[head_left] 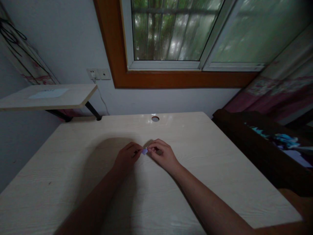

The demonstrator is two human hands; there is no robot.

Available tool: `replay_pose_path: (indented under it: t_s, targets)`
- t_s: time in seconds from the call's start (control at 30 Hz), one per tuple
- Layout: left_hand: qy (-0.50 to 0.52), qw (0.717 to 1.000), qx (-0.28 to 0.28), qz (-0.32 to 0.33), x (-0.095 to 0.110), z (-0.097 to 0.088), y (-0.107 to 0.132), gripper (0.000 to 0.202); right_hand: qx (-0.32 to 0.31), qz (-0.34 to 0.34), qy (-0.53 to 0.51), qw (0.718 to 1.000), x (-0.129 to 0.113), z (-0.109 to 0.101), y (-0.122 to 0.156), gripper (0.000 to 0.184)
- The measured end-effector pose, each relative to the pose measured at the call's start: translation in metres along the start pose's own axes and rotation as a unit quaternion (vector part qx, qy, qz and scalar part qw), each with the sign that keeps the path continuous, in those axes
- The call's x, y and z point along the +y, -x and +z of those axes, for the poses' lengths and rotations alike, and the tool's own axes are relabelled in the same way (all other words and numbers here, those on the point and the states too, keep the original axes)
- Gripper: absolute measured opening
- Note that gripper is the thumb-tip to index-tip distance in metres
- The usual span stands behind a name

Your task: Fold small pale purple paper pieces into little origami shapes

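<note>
A small pale purple piece (pixel 144 151), which looks like folded paper, is held between my two hands above the middle of the desk (pixel 207 182). On its left side, my left hand (pixel 127 156) pinches it with thumb and forefinger. My right hand (pixel 162 153) grips its right edge in the same way, fingers curled. The piece is too small for me to make out its folds, and fingertips cover its edges.
A raised shelf (pixel 80 98) on black legs stands at the back left, with a white sheet (pixel 49 93) on it. A cable hole (pixel 155 118) sits near the desk's back edge. Beyond the right edge is dark furniture (pixel 239 143) with cloth on it.
</note>
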State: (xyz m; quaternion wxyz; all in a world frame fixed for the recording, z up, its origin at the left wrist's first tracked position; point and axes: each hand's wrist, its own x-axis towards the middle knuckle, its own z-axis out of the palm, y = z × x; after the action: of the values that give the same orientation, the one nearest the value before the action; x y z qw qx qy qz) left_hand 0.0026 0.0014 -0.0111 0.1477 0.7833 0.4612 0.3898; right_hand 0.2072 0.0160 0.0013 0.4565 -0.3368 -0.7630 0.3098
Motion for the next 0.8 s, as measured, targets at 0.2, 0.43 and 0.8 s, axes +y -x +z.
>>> replay_pose_path:
  t_s: [0.2, 0.43, 0.8]
  targets:
    - [-0.033, 0.999, -0.014, 0.021, 0.0021, -0.0005, -0.0002, 0.008, -0.006, 0.015, 0.016, 1.000, 0.0032, -0.0007, -0.0001, 0.011]
    - [-0.068, 0.996, -0.040, 0.051, 0.0012, 0.0007, 0.0025, 0.007, -0.022, -0.027, 0.065, 0.997, 0.0047, 0.0009, 0.0008, 0.010]
    - [-0.093, 0.991, -0.029, 0.093, 0.0024, 0.0017, 0.0039, 0.009, -0.071, -0.094, 0.179, 0.977, 0.0010, 0.0009, 0.0010, 0.007]
